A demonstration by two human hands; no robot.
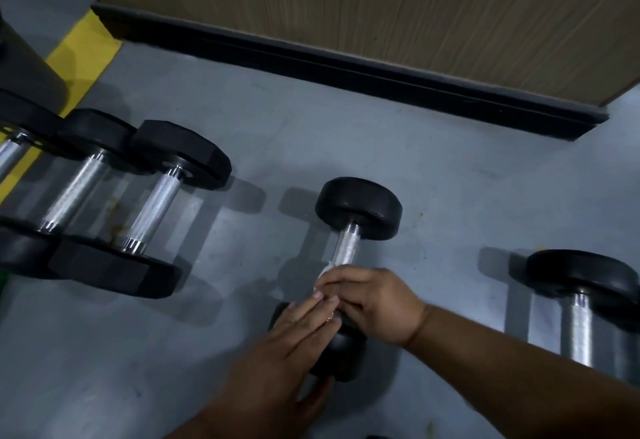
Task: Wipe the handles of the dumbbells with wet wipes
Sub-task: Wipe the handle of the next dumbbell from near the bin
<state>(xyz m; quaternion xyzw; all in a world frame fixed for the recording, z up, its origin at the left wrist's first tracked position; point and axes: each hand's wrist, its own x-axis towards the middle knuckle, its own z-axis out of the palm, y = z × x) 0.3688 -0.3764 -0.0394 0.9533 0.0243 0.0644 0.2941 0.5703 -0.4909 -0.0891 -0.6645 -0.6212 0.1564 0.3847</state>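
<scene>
A small black dumbbell (358, 208) with a knurled silver handle (347, 244) lies on the grey floor in the middle of the head view. My right hand (375, 303) grips the near part of that handle through a white wet wipe (325, 270), of which only an edge shows. My left hand (294, 345) rests with straight fingers on the dumbbell's near black head (341, 355), its fingertips touching my right hand's fingers.
Three larger dumbbells (152, 203) lie side by side on the left, partly on a yellow floor stripe (83, 47). Another dumbbell (581, 307) lies at the right edge. A wooden wall with a black skirting board (346, 68) runs along the back.
</scene>
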